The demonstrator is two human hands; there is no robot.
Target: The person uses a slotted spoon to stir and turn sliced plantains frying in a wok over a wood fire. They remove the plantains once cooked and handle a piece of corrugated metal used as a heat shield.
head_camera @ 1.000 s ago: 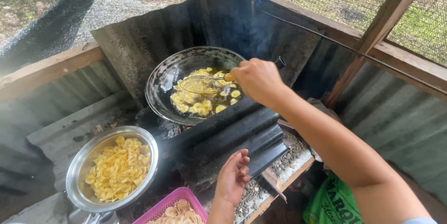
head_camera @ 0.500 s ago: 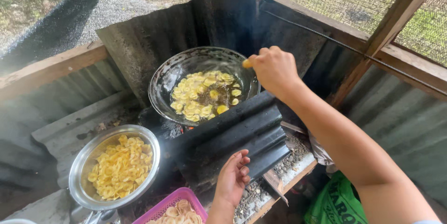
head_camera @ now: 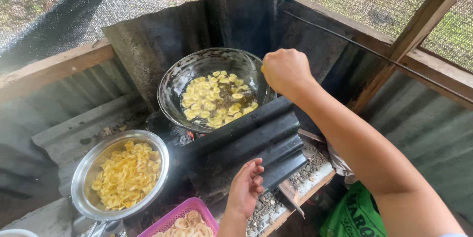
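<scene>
Pale yellow chips [head_camera: 217,100] float in oil in the blackened wok [head_camera: 182,77] over the fire, seemingly mid-fry. The right hand [head_camera: 285,71] hangs fisted at the wok's rim, its contents hidden; the left hand [head_camera: 246,190] rests open on the corrugated sheet [head_camera: 256,143]. A steel bowl [head_camera: 84,173] holds fried chips, and a pink basket [head_camera: 194,206] holds paler slices.
</scene>
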